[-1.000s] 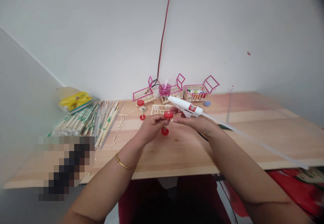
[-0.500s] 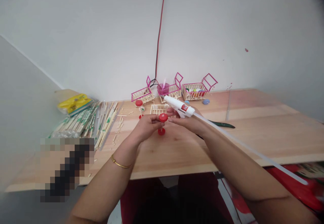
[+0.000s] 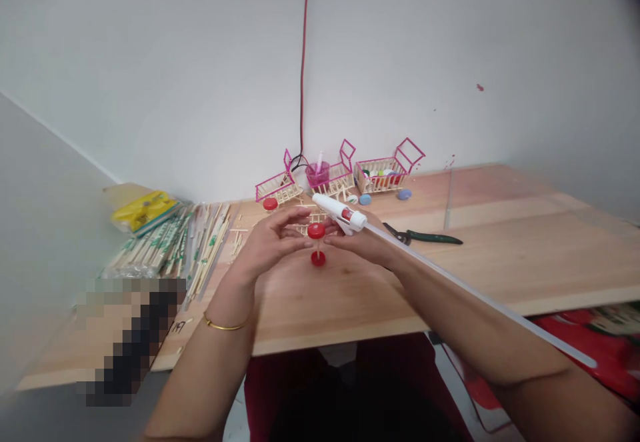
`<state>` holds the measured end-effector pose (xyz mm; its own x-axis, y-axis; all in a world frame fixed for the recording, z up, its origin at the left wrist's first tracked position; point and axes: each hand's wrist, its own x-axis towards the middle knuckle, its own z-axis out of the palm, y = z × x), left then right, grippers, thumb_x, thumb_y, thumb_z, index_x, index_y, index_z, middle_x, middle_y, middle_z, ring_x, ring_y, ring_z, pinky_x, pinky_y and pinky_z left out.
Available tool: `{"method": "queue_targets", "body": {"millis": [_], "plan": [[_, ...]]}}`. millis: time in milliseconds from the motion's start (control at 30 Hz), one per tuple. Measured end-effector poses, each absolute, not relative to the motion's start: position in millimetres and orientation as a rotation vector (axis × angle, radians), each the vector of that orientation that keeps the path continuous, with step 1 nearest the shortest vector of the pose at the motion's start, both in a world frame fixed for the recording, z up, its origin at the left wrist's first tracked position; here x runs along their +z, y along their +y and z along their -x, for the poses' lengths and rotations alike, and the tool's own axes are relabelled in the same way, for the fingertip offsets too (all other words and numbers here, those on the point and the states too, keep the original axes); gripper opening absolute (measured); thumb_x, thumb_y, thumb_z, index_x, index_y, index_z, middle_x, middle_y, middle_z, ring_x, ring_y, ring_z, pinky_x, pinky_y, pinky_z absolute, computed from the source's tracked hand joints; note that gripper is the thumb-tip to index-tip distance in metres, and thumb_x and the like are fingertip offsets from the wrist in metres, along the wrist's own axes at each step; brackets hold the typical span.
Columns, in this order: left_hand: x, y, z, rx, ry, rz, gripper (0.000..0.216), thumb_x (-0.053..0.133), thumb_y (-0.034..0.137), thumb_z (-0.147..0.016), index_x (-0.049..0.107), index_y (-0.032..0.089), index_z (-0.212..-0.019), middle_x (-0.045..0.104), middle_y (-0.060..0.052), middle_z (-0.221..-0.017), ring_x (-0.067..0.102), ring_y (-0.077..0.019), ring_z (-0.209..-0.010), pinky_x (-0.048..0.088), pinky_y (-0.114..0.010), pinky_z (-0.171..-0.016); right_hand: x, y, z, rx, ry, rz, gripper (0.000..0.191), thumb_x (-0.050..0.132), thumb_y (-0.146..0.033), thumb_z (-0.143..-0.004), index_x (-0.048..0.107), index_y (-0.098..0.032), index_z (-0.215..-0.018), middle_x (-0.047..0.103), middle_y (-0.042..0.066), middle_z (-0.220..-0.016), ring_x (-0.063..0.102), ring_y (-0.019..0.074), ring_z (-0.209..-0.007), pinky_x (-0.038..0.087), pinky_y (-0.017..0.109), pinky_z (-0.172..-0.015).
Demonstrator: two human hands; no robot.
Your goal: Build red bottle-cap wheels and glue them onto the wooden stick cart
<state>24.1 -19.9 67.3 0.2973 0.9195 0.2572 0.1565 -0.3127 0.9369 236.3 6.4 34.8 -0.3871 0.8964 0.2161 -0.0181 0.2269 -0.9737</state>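
A pair of red bottle caps (image 3: 316, 231) joined by a thin stick stands upright on the table, one cap on top and the other at the bottom. To its left is my left hand (image 3: 267, 242), open, with fingers spread and curved beside the upper cap. My right hand (image 3: 361, 241) is closed on a white hot glue gun (image 3: 330, 209), whose nozzle points to the far left. A long clear glue stick (image 3: 480, 290) sticks out of the gun's back over my right forearm. Behind my hands lies a small wooden stick frame (image 3: 317, 218), partly hidden.
Three pink-rimmed stick carts stand along the wall, the right one (image 3: 383, 177) holding coloured caps. Green-handled pruning shears (image 3: 434, 237) lie right. Blue caps (image 3: 365, 199), a red cap (image 3: 271, 203) and a pink cup (image 3: 318, 174) sit behind. Bundled chopsticks (image 3: 150, 245) lie left.
My left hand has let go of the upper red cap and moved slightly left, its fingers opening. The capped stick stays standing. My right hand still holds the glue gun.
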Motion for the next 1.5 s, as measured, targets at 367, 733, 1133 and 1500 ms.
{"method": "queue_targets", "body": {"millis": [367,733,1133,1500], "plan": [[61.6,-20.4,-41.8,1.246,1.023,-2.356,0.024,0.069,0.028,-0.079,0.068,0.019,-0.102,0.069,-0.009,-0.102,0.063,-0.0187,-0.095,0.05,-0.033,-0.084,39.3,5.7,-236.3,1.303,-1.673,0.858,0.042,0.075,-0.021,-0.068,0.058,-0.02,-0.106,0.072,0.006,-0.098,0.07,0.0225,-0.09,0.057,0.039,-0.083],[57.0,-19.2,-42.4,1.286,1.153,-2.14,0.024,0.072,0.029,-0.076,0.07,0.018,-0.098,0.07,-0.009,-0.099,0.065,-0.0191,-0.092,0.053,-0.032,-0.083,64.6,5.3,-257.4,1.141,-1.736,0.999,0.026,0.072,-0.037,-0.073,0.069,-0.019,-0.091,0.069,0.003,-0.089,0.063,0.0188,-0.085,0.05,0.034,-0.079],[46.6,-16.4,-41.8,1.333,1.085,-1.781,0.038,0.077,0.025,-0.07,0.066,0.018,-0.106,0.068,-0.009,-0.105,0.066,-0.0192,-0.095,0.054,-0.038,-0.091,75.1,13.1,-269.8,1.176,-1.271,0.689,0.027,0.076,-0.036,-0.068,0.056,-0.019,-0.072,0.056,-0.002,-0.066,0.049,0.0094,-0.057,0.039,0.026,-0.053],[45.6,-14.4,-43.1,1.337,1.046,-1.66,0.049,0.078,0.023,-0.067,0.061,0.019,-0.114,0.066,-0.008,-0.106,0.064,-0.0183,-0.098,0.055,-0.037,-0.09,71.8,10.4,-266.1,1.124,-1.335,0.816,0.031,0.078,-0.039,-0.063,0.057,-0.019,-0.074,0.055,-0.002,-0.068,0.048,0.0105,-0.058,0.04,0.027,-0.053]]}}
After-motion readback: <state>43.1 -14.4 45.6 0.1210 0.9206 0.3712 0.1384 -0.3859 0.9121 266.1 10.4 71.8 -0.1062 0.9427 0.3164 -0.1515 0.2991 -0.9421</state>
